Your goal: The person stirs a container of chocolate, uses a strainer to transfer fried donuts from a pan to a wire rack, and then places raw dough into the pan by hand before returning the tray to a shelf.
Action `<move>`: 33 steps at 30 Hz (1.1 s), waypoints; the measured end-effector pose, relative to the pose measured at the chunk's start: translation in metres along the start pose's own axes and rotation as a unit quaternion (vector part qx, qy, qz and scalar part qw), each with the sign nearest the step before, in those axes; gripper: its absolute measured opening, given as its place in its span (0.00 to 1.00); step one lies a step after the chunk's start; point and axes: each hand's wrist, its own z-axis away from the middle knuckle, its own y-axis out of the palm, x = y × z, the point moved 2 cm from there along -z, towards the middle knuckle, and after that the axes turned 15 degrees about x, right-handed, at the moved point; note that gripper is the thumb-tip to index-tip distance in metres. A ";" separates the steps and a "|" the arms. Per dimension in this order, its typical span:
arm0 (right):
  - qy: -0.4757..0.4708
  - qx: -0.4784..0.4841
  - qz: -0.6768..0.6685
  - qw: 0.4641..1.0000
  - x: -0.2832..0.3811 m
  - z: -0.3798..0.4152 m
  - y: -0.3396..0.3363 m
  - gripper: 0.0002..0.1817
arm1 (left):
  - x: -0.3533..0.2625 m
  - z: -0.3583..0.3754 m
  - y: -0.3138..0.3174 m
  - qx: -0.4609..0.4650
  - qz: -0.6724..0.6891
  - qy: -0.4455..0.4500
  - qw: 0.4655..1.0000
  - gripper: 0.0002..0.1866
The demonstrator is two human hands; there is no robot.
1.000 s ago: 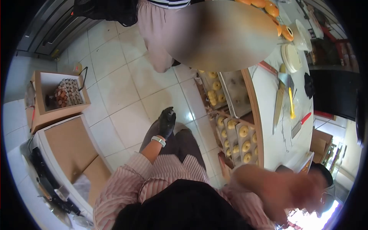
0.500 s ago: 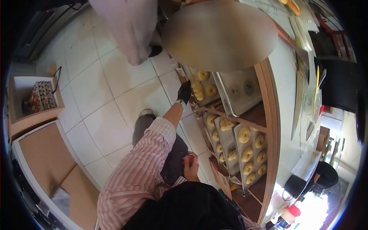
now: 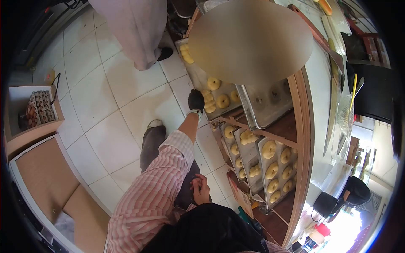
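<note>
My left hand (image 3: 196, 100), in a black glove, grips the near left edge of a metal baking tray (image 3: 217, 113) that juts out from a wooden rack. Ring-shaped dough (image 3: 222, 100) and knotted dough pieces (image 3: 209, 101) lie on this tray, close to my fingers. My right hand (image 3: 201, 188) is bare and hangs beside my thigh, its fingers loosely bent with nothing seen in them. A blurred oval hides the far part of the tray.
Lower in the wooden rack (image 3: 301, 109), several trays (image 3: 263, 179) hold dough rings. Another tray (image 3: 253, 122) sits above them. A person in a pale garment (image 3: 135, 33) stands ahead on the tiles. Left are cardboard boxes (image 3: 46, 177) and egg cartons (image 3: 43, 105).
The tray in my left hand has come out of the rack toward the left, showing more dough. My left hand has moved left with it. My right hand has shifted slightly left.
</note>
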 end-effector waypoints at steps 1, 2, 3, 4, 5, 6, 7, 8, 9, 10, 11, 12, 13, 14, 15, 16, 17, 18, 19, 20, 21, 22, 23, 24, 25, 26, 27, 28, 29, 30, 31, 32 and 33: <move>0.010 -0.003 -0.013 1.000 0.000 0.001 0.001 0.14 | 0.007 0.005 -0.006 -0.015 0.020 -0.020 0.999 0.12; 0.019 -0.005 -0.028 0.999 -0.002 0.000 0.003 0.14 | 0.018 0.011 -0.011 -0.057 -0.006 0.018 0.998 0.13; 0.029 -0.007 -0.043 0.999 -0.003 -0.002 0.005 0.14 | 0.032 0.017 -0.014 -0.099 -0.032 0.058 0.993 0.13; 0.044 -0.021 -0.059 0.997 -0.004 -0.006 0.005 0.14 | 0.045 0.023 -0.017 -0.141 -0.060 0.095 0.984 0.14; 0.058 -0.035 -0.073 0.995 -0.005 -0.014 0.001 0.14 | 0.056 0.030 -0.023 -0.177 -0.068 0.112 0.976 0.13; 0.070 -0.047 -0.086 0.993 -0.011 -0.023 -0.005 0.15 | 0.066 0.039 -0.032 -0.207 -0.068 0.117 0.969 0.13; 0.062 -0.063 -0.144 0.986 -0.039 -0.041 -0.012 0.20 | 0.077 0.049 -0.040 -0.229 -0.053 0.103 0.966 0.12; 0.079 -0.059 -0.185 0.978 -0.057 -0.062 -0.021 0.24 | 0.091 0.058 -0.049 -0.249 -0.031 0.080 0.965 0.12; 0.096 -0.054 -0.227 0.968 -0.068 -0.088 -0.031 0.28 | 0.096 0.065 -0.062 -0.262 -0.011 0.056 0.963 0.12; 0.133 -0.026 -0.251 0.958 -0.073 -0.115 -0.039 0.38 | 0.105 0.069 -0.073 -0.268 0.013 0.034 0.963 0.11; 0.120 0.009 -0.281 0.952 -0.069 -0.140 -0.044 0.45 | 0.113 0.074 -0.083 -0.262 0.034 0.017 0.964 0.11; 0.106 0.009 -0.316 0.943 -0.063 -0.167 -0.047 0.46 | 0.120 0.079 -0.093 -0.246 0.057 -0.002 0.968 0.10; 0.093 0.009 -0.350 0.932 -0.054 -0.192 -0.048 0.47 | 0.125 0.083 -0.107 -0.212 0.080 -0.014 0.974 0.11; 0.074 -0.002 -0.381 0.922 -0.040 -0.211 -0.051 0.47 | 0.131 0.089 -0.120 -0.179 0.101 -0.028 0.978 0.12; 0.055 -0.011 -0.412 0.910 -0.026 -0.226 -0.053 0.48 | 0.138 0.093 -0.132 -0.147 0.123 -0.042 0.981 0.12; 0.018 -0.033 -0.434 0.900 -0.025 -0.241 -0.057 0.47 | 0.146 0.098 -0.143 -0.149 0.114 -0.037 0.982 0.12; -0.019 -0.054 -0.456 0.888 -0.030 -0.256 -0.062 0.46 | 0.152 0.102 -0.154 -0.152 0.104 -0.031 0.982 0.13; -0.038 -0.069 -0.468 0.880 -0.029 -0.261 -0.063 0.45 | 0.159 0.107 -0.166 -0.154 0.094 -0.026 0.983 0.13; -0.058 -0.084 -0.479 0.872 -0.028 -0.265 -0.064 0.44 | 0.166 0.115 -0.177 -0.150 0.091 -0.041 0.984 0.13; -0.062 -0.092 -0.480 0.870 -0.026 -0.265 -0.064 0.43 | 0.172 0.123 -0.189 -0.145 0.089 -0.055 0.984 0.13; -0.068 -0.098 -0.480 0.869 -0.023 -0.266 -0.063 0.43 | 0.176 0.130 -0.200 -0.142 0.089 -0.068 0.984 0.13; -0.052 -0.074 -0.474 0.876 -0.021 -0.262 -0.060 0.42 | 0.180 0.139 -0.211 -0.142 0.090 -0.082 0.982 0.13; -0.036 -0.046 -0.466 0.883 -0.026 -0.256 -0.056 0.41 | 0.182 0.150 -0.225 -0.140 0.077 -0.089 0.983 0.12; -0.020 -0.016 -0.457 0.889 -0.025 -0.249 -0.047 0.41 | 0.191 0.161 -0.234 -0.152 0.071 -0.090 0.982 0.12; 0.003 -0.035 -0.444 0.896 -0.026 -0.240 -0.037 0.39 | 0.200 0.174 -0.243 -0.165 0.065 -0.092 0.980 0.12; 0.006 -0.025 -0.426 0.905 -0.020 -0.228 -0.025 0.38 | 0.207 0.189 -0.253 -0.177 0.058 -0.094 0.978 0.12; 0.008 -0.015 -0.407 0.913 -0.010 -0.212 -0.012 0.38 | 0.206 0.206 -0.267 -0.202 0.069 -0.086 0.973 0.11; 0.009 -0.002 -0.387 0.922 0.001 -0.195 0.001 0.37 | 0.205 0.224 -0.281 -0.201 0.069 -0.092 0.973 0.11; -0.005 0.011 -0.375 0.927 0.013 -0.176 0.014 0.36 | 0.204 0.244 -0.295 -0.205 0.072 -0.100 0.971 0.11; -0.018 0.031 -0.362 0.932 0.022 -0.157 0.027 0.35 | 0.205 0.267 -0.309 -0.213 0.074 -0.111 0.968 0.11; -0.001 0.055 -0.360 0.931 0.022 -0.142 0.037 0.34 | 0.210 0.291 -0.321 -0.222 0.083 -0.116 0.965 0.12; 0.017 0.084 -0.355 0.931 0.019 -0.126 0.046 0.33 | 0.210 0.320 -0.333 -0.241 0.083 -0.109 0.961 0.12; 0.033 0.120 -0.352 0.928 0.013 -0.109 0.054 0.33 | 0.208 0.353 -0.345 -0.264 0.081 -0.105 0.955 0.12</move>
